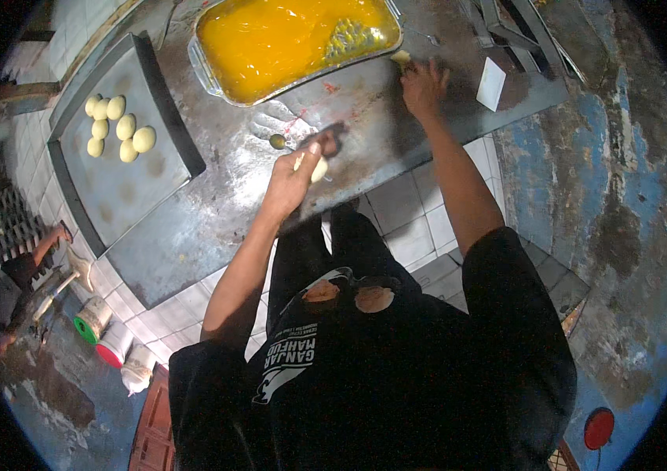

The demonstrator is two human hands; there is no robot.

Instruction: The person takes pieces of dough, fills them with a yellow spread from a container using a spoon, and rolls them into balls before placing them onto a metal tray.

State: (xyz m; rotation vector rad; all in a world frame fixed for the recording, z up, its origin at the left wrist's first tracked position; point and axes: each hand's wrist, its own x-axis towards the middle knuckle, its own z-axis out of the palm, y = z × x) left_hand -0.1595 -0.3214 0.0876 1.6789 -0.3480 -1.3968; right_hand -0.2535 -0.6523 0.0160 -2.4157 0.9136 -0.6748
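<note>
My left hand (290,182) is closed round a pale piece of dough (318,169) above the table's front part. A spoon (278,141) with yellow stuff in its bowl sticks out beside the fingers, and its handle runs behind the dough; whether the hand grips it too is hard to see. Farther right, my right hand (425,88) reaches over the table with its fingers apart. By its fingertips lies a small pale dough piece (401,57), close to the corner of a metal pan (233,100) that holds glossy yellow filling (271,43).
At the left a dark baking tray (125,212) holds several round dough balls (125,127). White flour is smeared on the metal table (224,169). A white card (491,84) and a metal frame (506,23) are at the right. Several buckets (116,344) stand on the lower left floor.
</note>
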